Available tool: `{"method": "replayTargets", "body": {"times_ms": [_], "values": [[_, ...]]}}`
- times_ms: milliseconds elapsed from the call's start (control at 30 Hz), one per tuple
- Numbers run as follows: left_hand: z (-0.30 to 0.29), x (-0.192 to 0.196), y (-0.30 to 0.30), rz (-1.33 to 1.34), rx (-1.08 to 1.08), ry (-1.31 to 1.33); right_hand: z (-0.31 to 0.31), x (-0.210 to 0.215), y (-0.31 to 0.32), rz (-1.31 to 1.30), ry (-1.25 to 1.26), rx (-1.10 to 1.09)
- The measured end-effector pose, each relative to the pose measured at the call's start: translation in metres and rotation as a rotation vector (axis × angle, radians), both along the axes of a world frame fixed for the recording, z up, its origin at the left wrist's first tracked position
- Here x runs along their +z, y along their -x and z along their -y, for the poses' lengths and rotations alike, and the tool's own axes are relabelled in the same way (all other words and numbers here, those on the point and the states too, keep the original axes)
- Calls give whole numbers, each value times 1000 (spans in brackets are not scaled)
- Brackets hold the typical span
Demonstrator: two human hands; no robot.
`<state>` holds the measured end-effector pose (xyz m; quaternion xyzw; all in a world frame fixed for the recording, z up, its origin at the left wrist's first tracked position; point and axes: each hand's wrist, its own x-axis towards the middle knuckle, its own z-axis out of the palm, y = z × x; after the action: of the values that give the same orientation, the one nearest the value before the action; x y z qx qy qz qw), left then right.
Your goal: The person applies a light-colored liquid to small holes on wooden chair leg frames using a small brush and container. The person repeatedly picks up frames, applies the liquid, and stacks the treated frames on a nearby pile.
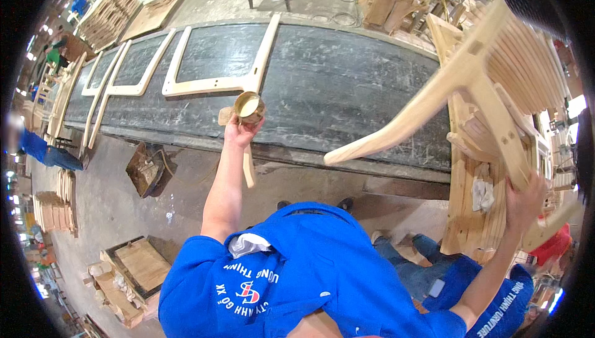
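Blue work shirt (pixel 310 276), nearest the lens, both bare forearms rising from it. Left hand (pixel 238 128): closed around a small brass-coloured cup (pixel 250 107) of pale liquid, possibly glue, kept level over the near edge of the long dark workbench (pixel 347 90), a short wooden stick (pixel 248 164) hanging below the grip. Right hand (pixel 525 198): clamped on a leg of an unfinished wooden chair frame (pixel 471 84), tilted over the bench end. Beyond: pale frame parts (pixel 217 84) flat on the bench; stacked chair pieces (pixel 477 214) crowd the right.
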<state>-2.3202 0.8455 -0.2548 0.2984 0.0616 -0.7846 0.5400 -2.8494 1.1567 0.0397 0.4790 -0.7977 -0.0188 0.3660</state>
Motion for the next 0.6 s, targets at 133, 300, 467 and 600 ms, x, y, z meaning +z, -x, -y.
{"method": "replayTargets", "body": {"times_ms": [133,300,467,600], "values": [[-15,14,-28,32,-32,17,101,-28,-68,54,-93,379],[-37,16,-28,19,34,-50,210,-108,-119,135,-274,610],[-62,19,-33,120,83,-8,276,-192,-133,283,-374,739],[-59,28,-5,223,119,13,309,-230,-114,377,-445,622]]}}
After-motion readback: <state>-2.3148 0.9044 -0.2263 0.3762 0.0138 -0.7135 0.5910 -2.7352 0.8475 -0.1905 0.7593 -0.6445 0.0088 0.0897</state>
